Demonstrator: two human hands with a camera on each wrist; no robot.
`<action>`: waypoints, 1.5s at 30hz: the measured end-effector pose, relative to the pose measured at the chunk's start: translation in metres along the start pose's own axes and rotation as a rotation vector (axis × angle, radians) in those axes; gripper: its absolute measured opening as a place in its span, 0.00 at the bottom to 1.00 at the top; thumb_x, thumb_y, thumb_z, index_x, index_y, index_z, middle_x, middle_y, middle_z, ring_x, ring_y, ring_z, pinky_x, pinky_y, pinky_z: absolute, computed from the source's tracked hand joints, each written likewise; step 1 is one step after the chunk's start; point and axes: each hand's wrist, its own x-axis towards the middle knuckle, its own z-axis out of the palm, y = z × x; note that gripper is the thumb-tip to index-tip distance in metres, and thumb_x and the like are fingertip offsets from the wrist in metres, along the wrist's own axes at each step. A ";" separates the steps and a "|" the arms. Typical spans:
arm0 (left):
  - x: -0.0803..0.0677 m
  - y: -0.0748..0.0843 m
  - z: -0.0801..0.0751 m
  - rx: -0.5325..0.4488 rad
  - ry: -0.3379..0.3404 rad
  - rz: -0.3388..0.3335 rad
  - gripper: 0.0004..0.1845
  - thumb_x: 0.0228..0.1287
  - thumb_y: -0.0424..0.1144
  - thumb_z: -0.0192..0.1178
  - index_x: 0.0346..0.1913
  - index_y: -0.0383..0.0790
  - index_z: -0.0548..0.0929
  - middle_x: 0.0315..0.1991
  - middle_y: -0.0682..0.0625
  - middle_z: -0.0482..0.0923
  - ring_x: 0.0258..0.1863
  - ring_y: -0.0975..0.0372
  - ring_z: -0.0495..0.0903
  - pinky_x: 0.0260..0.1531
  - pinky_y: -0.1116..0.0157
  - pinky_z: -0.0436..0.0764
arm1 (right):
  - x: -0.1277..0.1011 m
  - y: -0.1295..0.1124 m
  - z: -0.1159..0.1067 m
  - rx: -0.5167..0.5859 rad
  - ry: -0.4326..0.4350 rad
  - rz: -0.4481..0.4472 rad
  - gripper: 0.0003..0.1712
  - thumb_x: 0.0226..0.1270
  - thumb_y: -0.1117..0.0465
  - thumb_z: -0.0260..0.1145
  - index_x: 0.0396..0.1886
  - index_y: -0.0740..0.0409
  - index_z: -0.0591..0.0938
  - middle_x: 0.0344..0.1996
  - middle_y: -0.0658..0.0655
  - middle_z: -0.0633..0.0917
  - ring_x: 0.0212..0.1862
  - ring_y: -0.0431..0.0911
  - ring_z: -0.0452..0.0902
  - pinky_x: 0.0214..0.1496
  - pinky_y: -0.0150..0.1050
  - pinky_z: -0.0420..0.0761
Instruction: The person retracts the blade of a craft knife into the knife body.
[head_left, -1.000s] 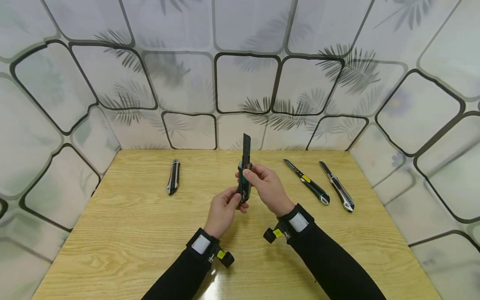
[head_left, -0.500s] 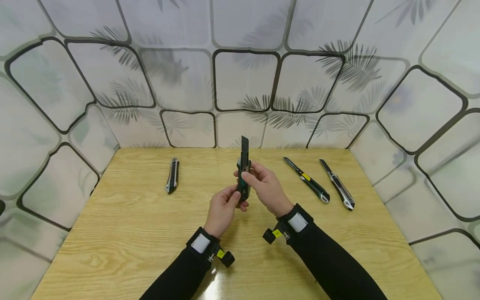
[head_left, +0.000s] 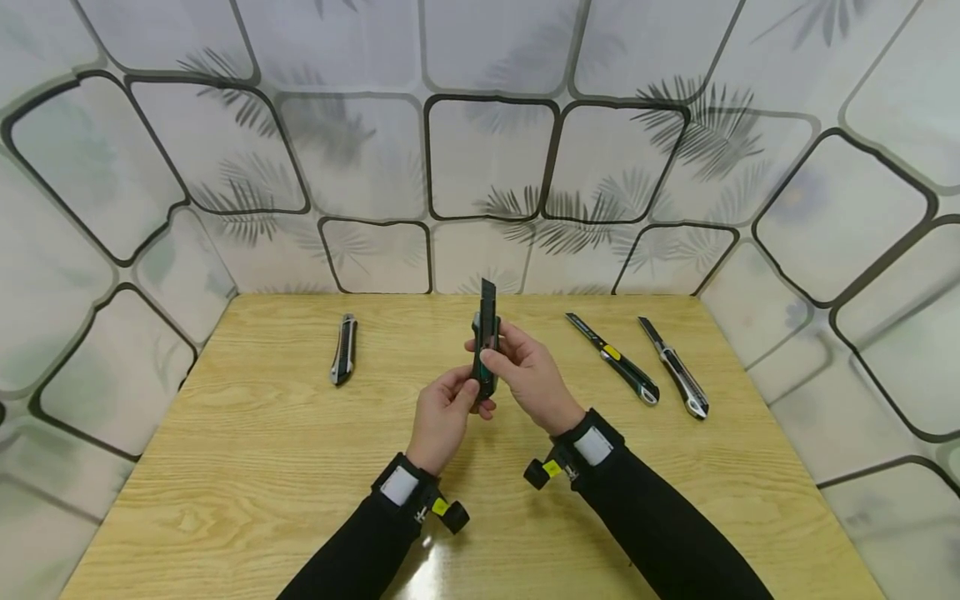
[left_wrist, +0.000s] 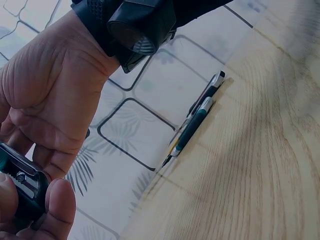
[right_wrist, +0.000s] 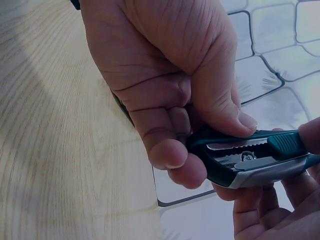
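Both hands are holding one green utility knife (head_left: 486,354) upright above the middle of the table (head_left: 247,467), its dark blade (head_left: 488,297) sticking up out of the top. The left hand (head_left: 444,421) is gripping the lower end, fingers (left_wrist: 59,207) curled and clamped around the butt of the handle. The right hand (head_left: 528,375) is wrapping the upper part of the body, its fingers (right_wrist: 165,142) bent around the far side while the thumb (right_wrist: 235,117) is pressing on the green casing just behind the slider (right_wrist: 286,144) and its notched metal track.

Three other knives are lying on the table: a dark closed one (head_left: 344,360) well off to the left, and a yellow-buttoned knife (head_left: 615,362) and a grey-handled knife (head_left: 675,370) side by side to the right, both with blades showing.

The main risk here seems to be the exposed blade. If the thumb slips off the casing or the slider gives suddenly, the hand could be sliding up toward the edge. The two-handed hold is also leaving the knife in mid-air, so a loosened grip at the butt would probably be letting it tip or drop point-first toward the table or a wrist.
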 end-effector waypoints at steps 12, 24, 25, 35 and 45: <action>0.002 0.002 -0.003 -0.031 0.018 0.015 0.16 0.85 0.32 0.53 0.66 0.31 0.81 0.44 0.37 0.89 0.33 0.63 0.89 0.37 0.64 0.90 | -0.002 0.007 0.006 -0.054 -0.001 0.002 0.35 0.83 0.64 0.60 0.84 0.38 0.66 0.64 0.61 0.87 0.56 0.49 0.83 0.54 0.42 0.77; 0.001 0.007 -0.005 -0.056 0.051 -0.003 0.15 0.84 0.33 0.54 0.64 0.34 0.83 0.42 0.43 0.88 0.33 0.61 0.89 0.36 0.64 0.90 | -0.005 0.017 0.010 -0.021 -0.030 0.007 0.37 0.82 0.65 0.61 0.84 0.35 0.65 0.66 0.61 0.85 0.56 0.51 0.84 0.57 0.44 0.80; 0.001 0.007 -0.005 -0.055 0.052 0.001 0.15 0.84 0.33 0.54 0.64 0.33 0.83 0.42 0.43 0.88 0.33 0.61 0.89 0.36 0.64 0.90 | -0.005 0.017 0.011 -0.019 -0.030 0.004 0.37 0.82 0.65 0.61 0.84 0.35 0.65 0.66 0.61 0.85 0.56 0.51 0.84 0.57 0.44 0.80; -0.005 0.003 -0.010 0.126 0.002 0.022 0.15 0.85 0.34 0.54 0.64 0.33 0.83 0.41 0.38 0.88 0.31 0.62 0.87 0.33 0.64 0.89 | -0.012 0.024 0.005 -0.008 0.046 0.053 0.20 0.82 0.60 0.64 0.70 0.52 0.80 0.55 0.59 0.88 0.52 0.48 0.82 0.58 0.42 0.81; -0.013 -0.006 -0.009 0.659 0.080 0.272 0.23 0.74 0.46 0.70 0.63 0.36 0.85 0.50 0.42 0.89 0.36 0.59 0.85 0.32 0.66 0.86 | -0.015 0.029 -0.001 -0.051 0.140 0.139 0.17 0.81 0.52 0.68 0.56 0.61 0.89 0.45 0.58 0.90 0.45 0.45 0.83 0.48 0.37 0.87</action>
